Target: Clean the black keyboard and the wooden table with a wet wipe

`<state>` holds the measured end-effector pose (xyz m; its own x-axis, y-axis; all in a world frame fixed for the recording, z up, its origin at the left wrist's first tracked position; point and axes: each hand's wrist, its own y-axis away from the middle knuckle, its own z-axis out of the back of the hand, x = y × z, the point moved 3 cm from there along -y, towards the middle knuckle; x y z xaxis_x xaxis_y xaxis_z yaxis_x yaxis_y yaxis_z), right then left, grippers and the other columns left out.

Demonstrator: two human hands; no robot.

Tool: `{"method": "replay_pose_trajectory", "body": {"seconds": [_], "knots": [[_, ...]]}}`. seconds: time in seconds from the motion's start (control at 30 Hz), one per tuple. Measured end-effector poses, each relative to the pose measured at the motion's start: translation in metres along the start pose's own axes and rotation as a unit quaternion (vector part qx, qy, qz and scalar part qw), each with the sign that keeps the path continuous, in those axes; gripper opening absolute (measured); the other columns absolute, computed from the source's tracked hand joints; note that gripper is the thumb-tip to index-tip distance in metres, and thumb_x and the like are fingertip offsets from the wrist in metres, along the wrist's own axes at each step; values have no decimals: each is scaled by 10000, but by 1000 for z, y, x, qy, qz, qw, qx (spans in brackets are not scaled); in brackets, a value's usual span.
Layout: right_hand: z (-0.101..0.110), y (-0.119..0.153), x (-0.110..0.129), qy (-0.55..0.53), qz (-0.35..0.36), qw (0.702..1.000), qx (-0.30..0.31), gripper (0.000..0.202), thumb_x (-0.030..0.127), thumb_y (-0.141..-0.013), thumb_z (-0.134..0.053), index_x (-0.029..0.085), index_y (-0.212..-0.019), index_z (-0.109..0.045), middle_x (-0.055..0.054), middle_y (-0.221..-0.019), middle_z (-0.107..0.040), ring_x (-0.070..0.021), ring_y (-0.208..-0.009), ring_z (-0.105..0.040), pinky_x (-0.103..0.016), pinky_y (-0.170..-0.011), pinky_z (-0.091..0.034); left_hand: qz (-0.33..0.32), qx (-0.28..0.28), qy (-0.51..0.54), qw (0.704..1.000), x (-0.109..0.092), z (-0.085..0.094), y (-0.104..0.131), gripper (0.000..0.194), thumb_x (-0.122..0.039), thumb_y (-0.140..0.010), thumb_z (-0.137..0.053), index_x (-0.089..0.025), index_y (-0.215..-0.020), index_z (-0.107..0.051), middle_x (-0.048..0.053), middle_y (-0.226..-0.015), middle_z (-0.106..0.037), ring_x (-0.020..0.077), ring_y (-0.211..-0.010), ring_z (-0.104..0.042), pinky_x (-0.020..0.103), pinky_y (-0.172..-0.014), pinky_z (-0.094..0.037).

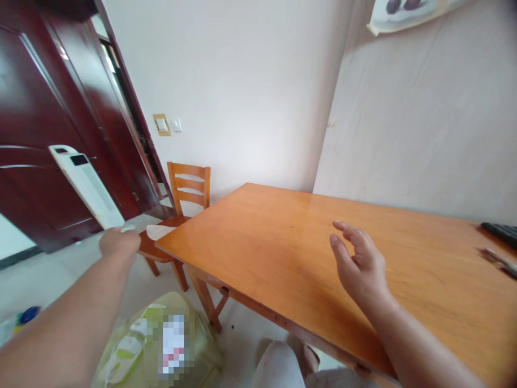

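My left hand (119, 242) reaches out to the left, its fingers closed round the lower end of a long white plastic board (91, 188). The board looks like a vegetable slicer, with a hole at its far end and a dark rectangular slot just below. It is tilted and held up in front of the dark red door. Over the wooden table (258, 231), my right hand (361, 261) holds nothing, with its thumb and curved fingers apart.
A wooden chair (189, 183) with a pale item on its seat stands at the table's left end. A yellowish bag (205, 345) with packages sits on the floor below. At the table's right lie a black object (501, 233) and a slim, blurred item (498, 261).
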<state>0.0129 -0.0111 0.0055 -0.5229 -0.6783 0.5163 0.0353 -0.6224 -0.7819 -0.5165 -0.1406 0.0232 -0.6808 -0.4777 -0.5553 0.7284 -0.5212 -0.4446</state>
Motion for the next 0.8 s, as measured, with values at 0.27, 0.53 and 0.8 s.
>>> {"method": "replay_pose_trajectory", "body": {"seconds": [0.27,0.53,0.8], "knots": [[-20,8,-1,-103,-30,993,53,324,374,-951,-533,202,-1204,-636,-108,-1134,-676,-224,-1013,-654,-408,-903,-533,-96,35,169,980,-131,-49,76,399,-305,-820,-515,-196,-1177,-656,54,-1105,-723,211,-956,-671,315,-844,-515],[-24,19,36,-282,-175,925,185,556,549,-950,-497,194,-1374,-556,-106,-1338,-627,-257,-1256,-568,-417,-1055,-463,7,361,597,716,-272,-99,234,336,-384,-826,-660,-184,-1095,-652,62,-1086,-710,171,-962,-664,288,-870,-499],[55,35,-7,-119,-148,978,81,409,309,-942,-531,212,-1333,-598,-104,-1293,-658,-258,-1212,-602,-450,-1053,-467,45,556,634,535,-349,-102,320,617,-652,-925,-414,-194,-1292,-606,127,-1377,-595,259,-1327,-509,401,-1101,-416]]}}
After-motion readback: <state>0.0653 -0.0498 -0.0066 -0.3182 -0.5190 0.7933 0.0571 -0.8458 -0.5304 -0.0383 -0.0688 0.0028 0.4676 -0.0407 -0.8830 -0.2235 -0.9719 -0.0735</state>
